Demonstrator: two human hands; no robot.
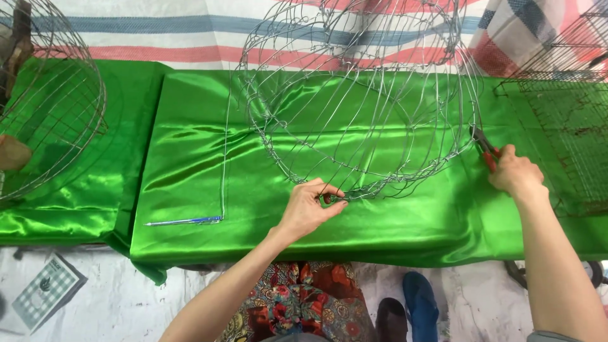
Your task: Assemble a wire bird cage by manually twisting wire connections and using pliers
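The wire basket [361, 101] lies tipped on the green cloth [190, 158], mouth facing the person, rim running left to right. The left hand [308, 208] pinches its near rim. The right hand [516, 172], arm outstretched, grips red-handled pliers [484, 145] against the basket's right edge.

Flat rectangular printed packet [47, 290], white with a green checked pattern and a small dark green emblem, lying tilted on the pale floor, well apart from the left hand [309, 209], below and far to its left, beneath the green-draped table edge [63, 235]
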